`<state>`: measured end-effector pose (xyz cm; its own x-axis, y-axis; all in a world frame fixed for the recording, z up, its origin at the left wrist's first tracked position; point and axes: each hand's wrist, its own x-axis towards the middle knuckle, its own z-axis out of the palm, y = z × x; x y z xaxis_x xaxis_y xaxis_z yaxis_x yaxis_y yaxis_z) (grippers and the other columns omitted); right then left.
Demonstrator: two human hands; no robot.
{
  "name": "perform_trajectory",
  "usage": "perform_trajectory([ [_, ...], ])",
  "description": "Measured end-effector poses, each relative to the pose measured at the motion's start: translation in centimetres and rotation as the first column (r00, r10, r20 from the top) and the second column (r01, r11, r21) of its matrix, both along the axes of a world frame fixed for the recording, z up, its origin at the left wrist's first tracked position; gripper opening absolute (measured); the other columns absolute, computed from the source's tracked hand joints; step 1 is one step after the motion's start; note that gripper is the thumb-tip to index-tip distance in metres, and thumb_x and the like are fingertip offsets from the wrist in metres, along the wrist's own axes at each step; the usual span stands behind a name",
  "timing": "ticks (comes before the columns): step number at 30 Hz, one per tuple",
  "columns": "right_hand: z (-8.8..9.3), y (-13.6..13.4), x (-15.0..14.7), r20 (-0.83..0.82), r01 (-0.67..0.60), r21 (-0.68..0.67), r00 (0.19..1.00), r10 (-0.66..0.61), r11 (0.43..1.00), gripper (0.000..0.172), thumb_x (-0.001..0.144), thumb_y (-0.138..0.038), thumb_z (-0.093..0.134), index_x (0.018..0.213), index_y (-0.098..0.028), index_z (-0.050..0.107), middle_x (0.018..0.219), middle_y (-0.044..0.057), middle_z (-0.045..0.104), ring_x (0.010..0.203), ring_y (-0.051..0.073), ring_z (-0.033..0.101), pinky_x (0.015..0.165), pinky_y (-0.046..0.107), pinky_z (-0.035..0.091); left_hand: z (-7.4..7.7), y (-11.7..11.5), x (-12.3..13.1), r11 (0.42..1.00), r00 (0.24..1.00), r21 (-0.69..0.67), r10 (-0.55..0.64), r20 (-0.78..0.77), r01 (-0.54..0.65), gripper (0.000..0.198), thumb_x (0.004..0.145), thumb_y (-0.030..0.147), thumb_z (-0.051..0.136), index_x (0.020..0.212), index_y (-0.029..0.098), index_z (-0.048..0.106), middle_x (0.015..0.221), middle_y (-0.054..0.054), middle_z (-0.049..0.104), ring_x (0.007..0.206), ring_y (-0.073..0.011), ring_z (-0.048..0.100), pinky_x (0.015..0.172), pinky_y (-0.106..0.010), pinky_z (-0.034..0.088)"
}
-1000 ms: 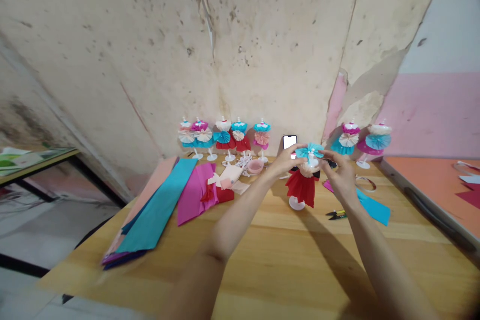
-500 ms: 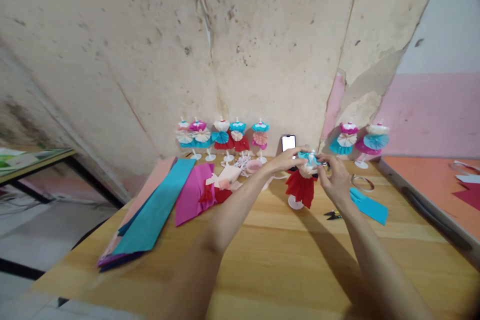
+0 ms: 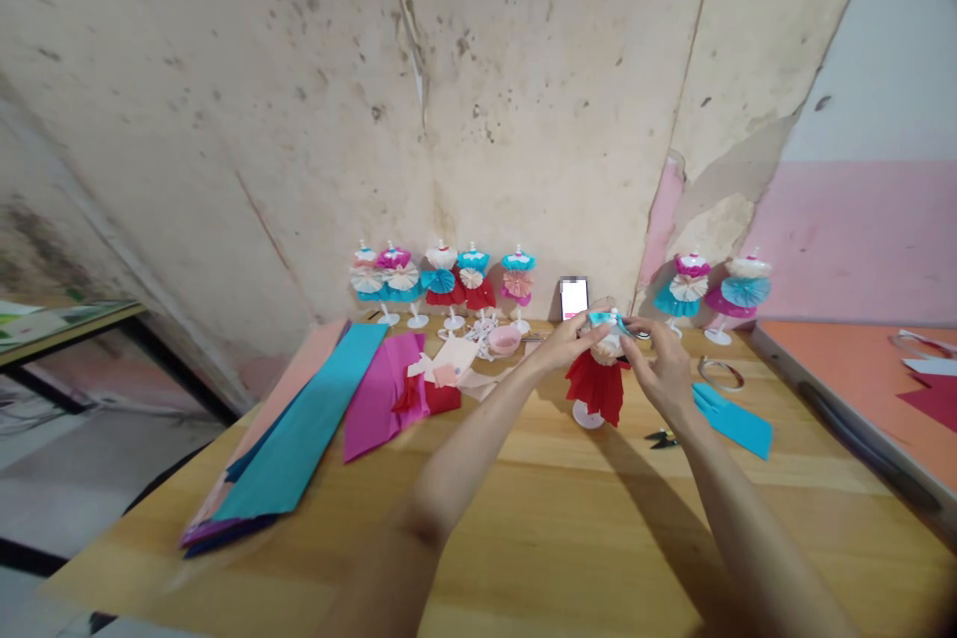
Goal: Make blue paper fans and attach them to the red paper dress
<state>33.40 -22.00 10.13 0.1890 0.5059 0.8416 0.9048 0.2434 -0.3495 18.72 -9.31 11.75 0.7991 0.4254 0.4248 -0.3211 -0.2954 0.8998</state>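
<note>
A small paper dress on a white stand (image 3: 596,387) stands on the wooden table (image 3: 568,528), with a red pleated skirt and a white ruffled top. My left hand (image 3: 564,344) and my right hand (image 3: 658,369) pinch a teal paper fan (image 3: 604,319) at its top from either side. My fingers hide most of the fan and the bodice. The stand's round base rests on the table below my hands.
Behind my hands, a propped phone (image 3: 573,299) stands by a pink bowl (image 3: 504,340) and a row of paper dresses (image 3: 441,279). Teal and magenta paper sheets (image 3: 299,424) lie left; thread snips (image 3: 662,439), a teal paper piece (image 3: 731,426) and an orange board (image 3: 859,389) lie right.
My hands have closed in on the teal fan, and less of it shows. The magenta paper near my right hand has gone from view. The view has shifted slightly.
</note>
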Motion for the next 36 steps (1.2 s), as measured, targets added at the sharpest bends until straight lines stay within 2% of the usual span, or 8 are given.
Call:
perform_trajectory([
  [6, 0.5, 0.8, -0.3, -0.207, -0.066, -0.006, 0.976, 0.063, 0.998, 0.018, 0.091, -0.038, 0.058, 0.098, -0.022, 0.064, 0.108, 0.007, 0.07, 0.105, 0.024, 0.061, 0.094, 0.04, 0.044, -1.0, 0.1, -0.3, 0.999, 0.997, 0.044, -0.004, 0.076, 0.001, 0.088, 0.079, 0.058, 0.068, 0.151, 0.023, 0.033, 0.147, -0.014, 0.048, 0.14, -0.0321, 0.039, 0.115, -0.044, 0.032],
  [9, 0.5, 1.8, 0.4, -0.437, -0.12, 0.061, 0.889, 0.135, 0.991, 0.022, 0.089, -0.042, 0.059, 0.096, -0.021, 0.063, 0.096, 0.004, 0.068, 0.092, 0.021, 0.062, 0.084, 0.035, 0.047, -2.5, 0.2, -0.3, 0.999, 0.994, -0.048, 0.014, 0.108, -0.009, 0.111, 0.07, 0.049, 0.081, 0.156, 0.026, 0.014, 0.151, -0.015, 0.04, 0.136, -0.0318, 0.045, 0.114, -0.046, 0.034],
  [11, 0.2, 2.5, 1.1, -0.54, -0.063, 0.146, 0.831, 0.133, 0.987, 0.024, 0.089, -0.043, 0.06, 0.095, -0.02, 0.061, 0.088, 0.002, 0.064, 0.083, 0.017, 0.059, 0.079, 0.031, 0.046, -4.0, 0.0, -0.1, 0.994, 0.993, -0.105, 0.016, 0.115, -0.004, 0.116, 0.068, 0.046, 0.084, 0.155, 0.028, 0.01, 0.152, -0.015, 0.038, 0.134, -0.0308, 0.047, 0.113, -0.047, 0.036],
  [15, -1.7, 2.7, 3.0, -0.58, 0.108, 0.201, 0.814, 0.029, 0.974, 0.026, 0.091, -0.044, 0.054, 0.097, -0.019, 0.057, 0.086, 0.001, 0.058, 0.081, 0.015, 0.056, 0.076, 0.03, 0.044, -6.7, -0.2, 0.3, 0.997, 0.995, -0.011, 0.081, 0.065, -0.08, 0.102, 0.064, 0.042, 0.087, 0.148, 0.022, 0.032, 0.149, -0.016, 0.042, 0.137, -0.0313, 0.043, 0.115, -0.047, 0.034],
  [21, -6.2, 0.4, 4.5, -0.457, 0.178, 0.052, 0.879, -0.135, 0.983, 0.027, 0.088, -0.045, 0.057, 0.095, -0.019, 0.061, 0.094, 0.006, 0.064, 0.089, 0.022, 0.056, 0.081, 0.038, 0.043, -8.5, 0.2, -0.1, 0.985, 0.985, 0.02, 0.174, -0.009, -0.174, 0.074, 0.072, 0.042, 0.08, 0.135, 0.017, 0.048, 0.129, -0.015, 0.061, 0.118, -0.0286, 0.059, 0.106, -0.045, 0.043],
  [27, -10.0, -2.1, 3.8, -0.267, 0.049, -0.173, 0.959, -0.095, 0.984, 0.023, 0.083, -0.046, 0.063, 0.084, -0.023, 0.066, 0.098, 0.007, 0.071, 0.1, 0.028, 0.058, 0.092, 0.045, 0.041, -9.6, 1.5, -0.6, 0.944, 0.945, -0.05, 0.327, -0.017, -0.328, 0.061, 0.074, 0.042, 0.078, 0.125, 0.017, 0.056, 0.121, -0.012, 0.067, 0.111, -0.0261, 0.063, 0.099, -0.042, 0.047],
  [33, -13.4, -4.1, 2.5, -0.31, -0.065, -0.355, 0.949, -0.052, 0.933, 0.03, 0.091, -0.048, 0.053, 0.092, -0.021, 0.065, 0.107, 0.009, 0.072, 0.064, 0.018, 0.06, 0.063, 0.036, 0.05, -9.5, 2.0, 0.4, 0.928, 0.93, -0.071, 0.367, 0.02, -0.365, 0.052, 0.074, 0.038, 0.077, 0.118, 0.017, 0.061, 0.125, -0.013, 0.065, 0.116, -0.0265, 0.061, 0.102, -0.043, 0.044],
  [36, -14.5, -5.0, 1.6, -0.377, -0.12, -0.381, 0.926, -0.035, 0.917, 0.029, 0.092, -0.048, 0.051, 0.094, -0.021, 0.063, 0.109, 0.01, 0.072, 0.071, 0.02, 0.066, 0.064, 0.035, 0.053, -9.0, 2.1, 0.1, 0.913, 0.913, -0.048, 0.406, 0.025, -0.405, 0.049, 0.074, 0.04, 0.077, 0.115, 0.016, 0.061, 0.123, -0.013, 0.066, 0.116, -0.026, 0.06, 0.103, -0.041, 0.044],
])
